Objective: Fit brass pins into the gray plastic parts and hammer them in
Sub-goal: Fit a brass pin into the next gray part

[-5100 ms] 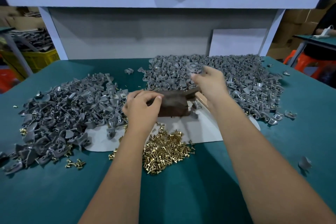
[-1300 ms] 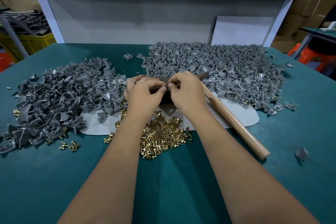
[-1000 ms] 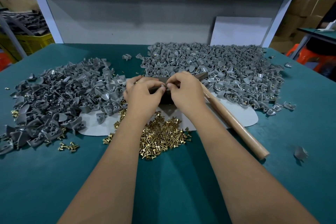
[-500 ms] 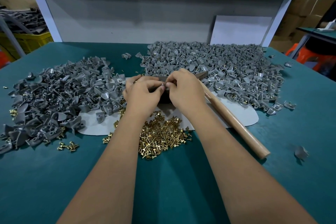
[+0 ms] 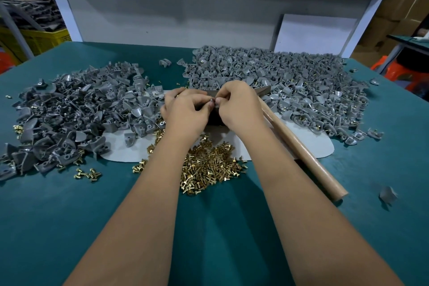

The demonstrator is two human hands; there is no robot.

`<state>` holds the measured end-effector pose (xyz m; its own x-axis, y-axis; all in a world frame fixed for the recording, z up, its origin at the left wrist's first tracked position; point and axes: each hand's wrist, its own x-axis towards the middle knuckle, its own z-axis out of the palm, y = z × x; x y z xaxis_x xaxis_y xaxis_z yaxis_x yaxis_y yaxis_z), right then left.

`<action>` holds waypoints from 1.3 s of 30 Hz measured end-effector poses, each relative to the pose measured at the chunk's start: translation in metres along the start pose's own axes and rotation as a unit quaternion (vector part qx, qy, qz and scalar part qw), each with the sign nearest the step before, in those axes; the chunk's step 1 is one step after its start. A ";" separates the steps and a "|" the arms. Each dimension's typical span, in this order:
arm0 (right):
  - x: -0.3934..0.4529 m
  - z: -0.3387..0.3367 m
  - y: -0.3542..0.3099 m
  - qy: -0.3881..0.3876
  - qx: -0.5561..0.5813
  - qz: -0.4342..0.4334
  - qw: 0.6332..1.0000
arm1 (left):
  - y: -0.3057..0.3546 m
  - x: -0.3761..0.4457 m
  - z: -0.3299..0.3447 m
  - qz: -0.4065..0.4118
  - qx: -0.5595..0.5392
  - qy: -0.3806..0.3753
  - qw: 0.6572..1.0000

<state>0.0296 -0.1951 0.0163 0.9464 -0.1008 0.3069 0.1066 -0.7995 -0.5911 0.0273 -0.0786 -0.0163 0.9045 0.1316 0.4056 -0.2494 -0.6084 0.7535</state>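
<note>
Unmoved: both hands [image 5: 213, 109] pinching, maybe gray part.

Left hand [image 5: 185, 111] meets right hand [image 5: 239, 107] — fingertips pinched (forearms converging).

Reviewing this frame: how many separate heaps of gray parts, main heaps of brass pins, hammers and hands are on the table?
Heaps of gray plastic parts: 2, the left heap and the right heap
Main heap of brass pins: 1
Hammer: 1
Hands: 2, left hand, right hand
Total: 6
</note>
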 end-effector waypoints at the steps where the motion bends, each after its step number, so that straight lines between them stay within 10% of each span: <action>1: -0.001 0.002 0.001 0.007 0.007 -0.006 1.000 | 0.000 -0.001 0.000 -0.003 0.001 0.001 1.000; 12: -0.002 0.001 0.018 0.000 0.207 0.013 0.978 | -0.001 -0.002 0.001 -0.026 -0.019 -0.006 0.999; 31: -0.005 0.010 0.014 0.070 0.036 -0.113 0.990 | -0.003 -0.001 0.002 -0.019 0.006 0.006 1.000; 39: 0.003 0.000 0.005 -0.018 0.049 -0.020 0.998 | -0.002 0.000 0.002 -0.027 -0.037 0.002 0.999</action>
<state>0.0324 -0.1997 0.0143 0.9509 -0.0466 0.3060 0.1725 -0.7411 -0.6488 0.0282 -0.0792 -0.0189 0.9159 0.1652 0.3658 -0.2259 -0.5413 0.8099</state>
